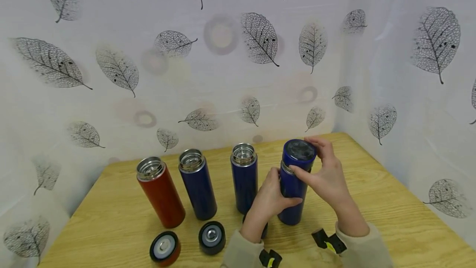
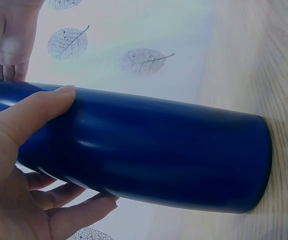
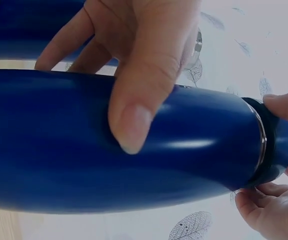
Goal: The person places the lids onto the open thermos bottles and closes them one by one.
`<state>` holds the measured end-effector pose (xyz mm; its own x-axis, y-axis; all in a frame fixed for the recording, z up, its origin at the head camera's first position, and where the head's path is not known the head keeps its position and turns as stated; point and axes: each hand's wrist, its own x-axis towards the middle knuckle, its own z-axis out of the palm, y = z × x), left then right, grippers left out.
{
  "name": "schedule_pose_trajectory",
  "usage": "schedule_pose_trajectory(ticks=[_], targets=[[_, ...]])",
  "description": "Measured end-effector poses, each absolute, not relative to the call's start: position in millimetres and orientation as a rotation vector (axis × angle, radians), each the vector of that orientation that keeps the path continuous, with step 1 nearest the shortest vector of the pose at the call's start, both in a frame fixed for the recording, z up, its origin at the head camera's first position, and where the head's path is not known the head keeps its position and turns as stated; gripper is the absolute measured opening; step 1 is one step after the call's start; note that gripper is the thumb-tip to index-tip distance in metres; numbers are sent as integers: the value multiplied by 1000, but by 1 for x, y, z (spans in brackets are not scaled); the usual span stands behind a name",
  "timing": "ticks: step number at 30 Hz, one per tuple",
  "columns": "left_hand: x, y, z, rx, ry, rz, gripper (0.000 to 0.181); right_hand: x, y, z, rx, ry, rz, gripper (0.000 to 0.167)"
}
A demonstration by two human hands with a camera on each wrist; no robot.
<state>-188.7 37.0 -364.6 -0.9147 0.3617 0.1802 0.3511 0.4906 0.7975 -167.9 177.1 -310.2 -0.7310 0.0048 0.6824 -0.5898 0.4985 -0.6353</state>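
At the right of the row stands a dark blue thermos bottle (image 1: 293, 186). My left hand (image 1: 270, 198) grips its body, thumb on the near side; the left wrist view shows the fingers (image 2: 79, 212) curled beneath the thumb. My right hand (image 1: 329, 179) holds the blue lid (image 1: 299, 151) at the bottle's mouth, thumb on one side and fingers on the other. A silver ring shows between lid and body in the right wrist view, where the lid (image 3: 283, 150) sits over the neck. I cannot tell how tightly it is on.
To the left stand an open red bottle (image 1: 163, 197) and two open blue bottles (image 1: 198, 193), (image 1: 244, 185). In front lie a red-rimmed lid (image 1: 164, 248) and a dark lid (image 1: 212, 238), undersides up. Another dark lid (image 1: 265, 231) is partly behind my left wrist. Leaf-patterned curtains (image 1: 223, 77) border the wooden table (image 1: 394, 218).
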Motion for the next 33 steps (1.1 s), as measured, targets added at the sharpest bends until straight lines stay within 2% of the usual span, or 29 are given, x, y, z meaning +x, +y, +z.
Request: schedule_pose_trajectory(ticks=[24, 33], targets=[[-188, 36, -362, 646, 2666, 1452, 74, -169, 180, -311, 510, -2230, 1116, 61], [-188, 33, -358, 682, 2631, 1615, 79, -170, 186, -311, 567, -2183, 1295, 48]])
